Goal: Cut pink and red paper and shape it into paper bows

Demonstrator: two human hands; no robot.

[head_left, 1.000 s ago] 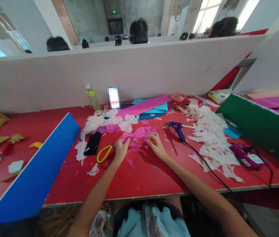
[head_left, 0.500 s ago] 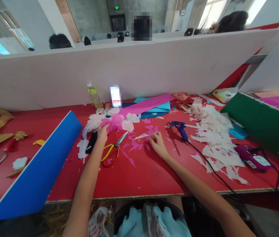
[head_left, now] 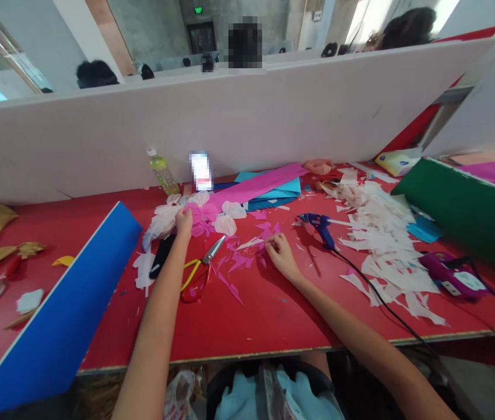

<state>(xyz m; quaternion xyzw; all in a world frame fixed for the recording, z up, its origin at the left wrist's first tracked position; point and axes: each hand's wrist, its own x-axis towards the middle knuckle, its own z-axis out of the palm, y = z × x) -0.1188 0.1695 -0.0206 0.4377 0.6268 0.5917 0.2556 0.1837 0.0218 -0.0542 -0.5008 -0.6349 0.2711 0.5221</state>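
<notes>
My left hand [head_left: 183, 223] reaches far across the red table [head_left: 247, 315] and closes on a pink paper flower [head_left: 200, 218], setting it among several white and pink paper flowers [head_left: 225, 220]. My right hand [head_left: 278, 252] rests on the table with fingers curled, pinching small pink paper scraps [head_left: 247, 254]. Yellow-handled scissors [head_left: 198, 269] lie open between my two arms. A black phone [head_left: 162, 255] lies under my left forearm's left side.
A blue glue gun [head_left: 317, 226] with a black cord lies right of my right hand, beside a heap of white paper cuttings [head_left: 378, 245]. A blue board [head_left: 55, 315] leans left, a green board [head_left: 466, 216] right. A bottle [head_left: 162, 174], folded pink and blue paper sheets [head_left: 264, 188] and a purple device [head_left: 448, 277] stand around.
My left hand lifted the pink flower from in front of me and carried it away to the pile of flowers at the back. My right hand stayed on the scraps.
</notes>
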